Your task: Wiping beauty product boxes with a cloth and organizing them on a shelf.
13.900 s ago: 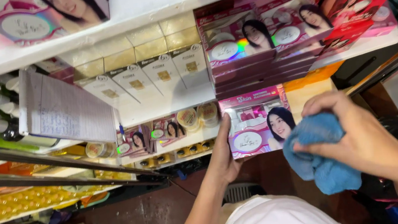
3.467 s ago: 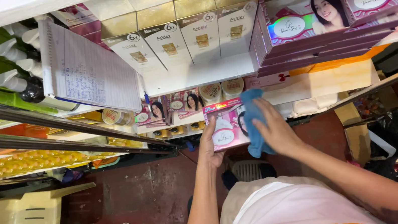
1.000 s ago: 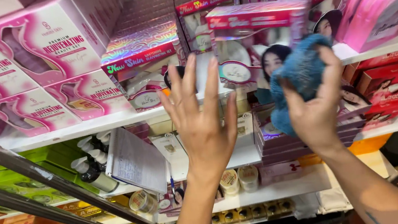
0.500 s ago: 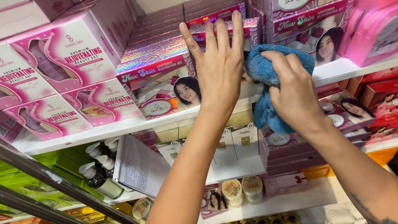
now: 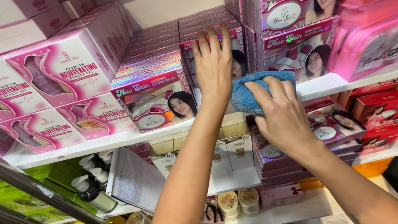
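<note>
Blue cleaning cloth point(image 5: 257, 92) sat bunched under clenched right hand point(image 5: 280, 117), pressed at white shelf point(image 5: 380, 67) edge. Left hand point(image 5: 213, 64), fingers spread flat, steadied pink boxed beauty set point(image 5: 205, 40) in its stack. Wiping appeared underway; adjacent box faces likely needed similar light passes.

The left hand point(image 5: 214, 67) has pressed flat against the pink box point(image 5: 211, 49); the blue cloth point(image 5: 257, 92) dropped to the shelf edge point(image 5: 356, 75).

Bright, even indoor light from above; colours saturated. Glare on glossy pink boxes point(image 5: 385, 18) at upper right, which also look soft and smeared. Centre sharp. Wide-angle bending at frame edges. Lower right corner dark; dim shadow under white shelf point(image 5: 356, 75).
</note>
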